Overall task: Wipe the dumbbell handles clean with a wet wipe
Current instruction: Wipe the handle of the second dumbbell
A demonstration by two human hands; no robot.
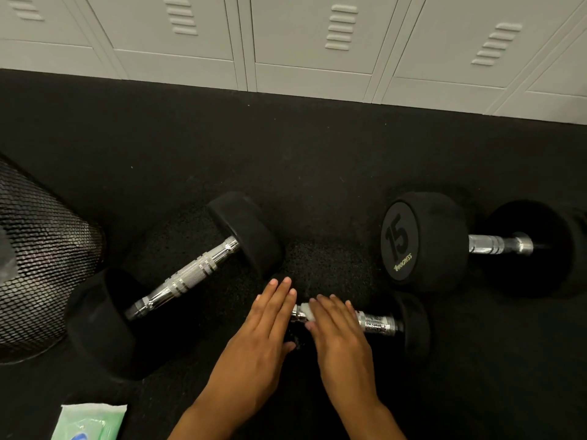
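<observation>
A small black dumbbell lies on the floor in front of me, its chrome handle (376, 323) partly showing. My right hand (341, 336) lies over the handle, pressing a white wet wipe (308, 312) against it. My left hand (265, 325) rests flat with fingers extended on the dumbbell's left head, which it hides. The right head (413, 325) is visible. A second dumbbell with a knurled chrome handle (187, 277) lies diagonally to the left. A third dumbbell marked 15 (422, 239) lies at the right.
A black mesh bin (41, 265) stands at the left edge. A green pack of wet wipes (90, 422) lies at the bottom left. Grey lockers (301, 42) line the far wall beyond the black rubber floor (286, 154).
</observation>
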